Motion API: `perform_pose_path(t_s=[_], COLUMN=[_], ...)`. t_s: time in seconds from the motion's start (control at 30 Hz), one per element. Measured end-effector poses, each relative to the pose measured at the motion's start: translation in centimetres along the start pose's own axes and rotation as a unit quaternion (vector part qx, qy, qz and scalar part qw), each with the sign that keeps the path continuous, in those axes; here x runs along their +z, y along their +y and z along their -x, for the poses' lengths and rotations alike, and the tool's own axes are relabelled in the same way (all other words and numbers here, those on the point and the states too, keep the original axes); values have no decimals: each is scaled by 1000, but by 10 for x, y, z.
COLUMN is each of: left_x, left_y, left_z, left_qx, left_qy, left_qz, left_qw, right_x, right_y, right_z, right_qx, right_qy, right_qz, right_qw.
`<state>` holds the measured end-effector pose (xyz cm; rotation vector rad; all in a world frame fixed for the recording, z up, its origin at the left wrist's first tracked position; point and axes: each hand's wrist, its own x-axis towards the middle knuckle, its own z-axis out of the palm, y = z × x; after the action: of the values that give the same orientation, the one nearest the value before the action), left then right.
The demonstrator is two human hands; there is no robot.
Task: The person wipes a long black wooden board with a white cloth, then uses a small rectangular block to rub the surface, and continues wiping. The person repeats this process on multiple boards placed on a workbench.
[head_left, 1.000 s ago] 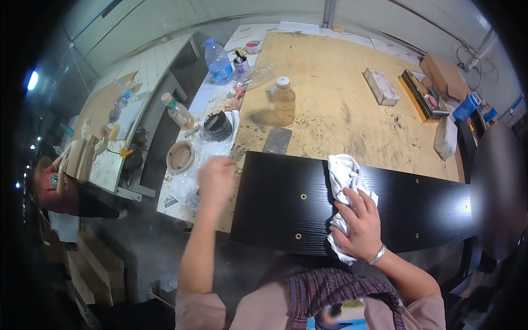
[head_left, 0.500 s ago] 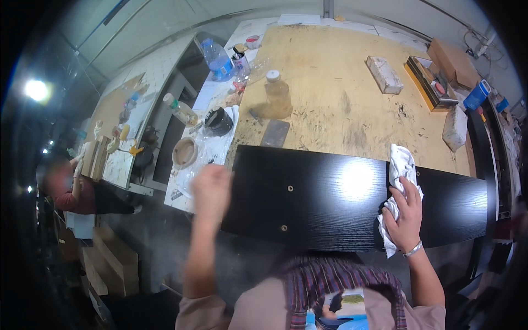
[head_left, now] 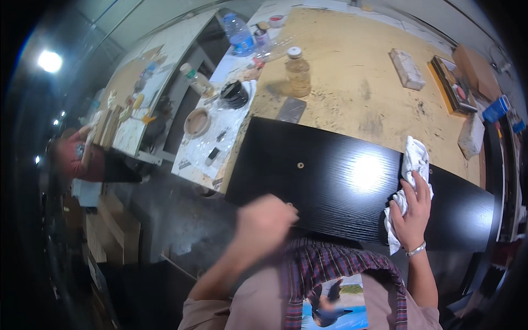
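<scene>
Left hand dropped to panel edge, jar amber-filled

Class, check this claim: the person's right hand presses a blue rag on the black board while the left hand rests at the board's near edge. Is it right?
Not quite. The head view shows the rag is white, not blue. The rest holds: the right hand presses it on the black board, and the left hand is at its near edge.

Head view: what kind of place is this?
Likely a woodworking or furniture-finishing workshop. A scuffed plywood workbench carries a black wood-grain panel that the right hand wipes with a white rag; a jar of amber liquid and a sanding block sit nearby.
</scene>
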<state>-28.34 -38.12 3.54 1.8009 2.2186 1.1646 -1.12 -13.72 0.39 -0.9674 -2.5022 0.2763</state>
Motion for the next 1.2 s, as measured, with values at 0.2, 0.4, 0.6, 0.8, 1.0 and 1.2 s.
perform_pose_path(t_s=[0.2,0.4,0.6,0.8,1.0,1.2], left_x=[-92,-56,-82,19,99,117], left_y=[-100,-24,-92,-75,65,-10], left_z=[76,44,29,-89,-58,-150], left_qx=[-352,-252,-293,-10,341,220], left_qy=[183,-15,167,76,-183,-14], left_qz=[-201,-18,-142,-216,42,-65], left_qw=[896,967,931,973,921,973], right_x=[-2,2,-2,-19,-88,-137], right_y=[7,5,2,-3,74,75], right_z=[5,3,4,8,90,261], right_qx=[-5,-13,-12,21,201,503], right_qy=[5,6,42,102,265,297], right_qz=[10,12,12,-37,-6,61], right_qw=[1000,1000,999,994,943,809])
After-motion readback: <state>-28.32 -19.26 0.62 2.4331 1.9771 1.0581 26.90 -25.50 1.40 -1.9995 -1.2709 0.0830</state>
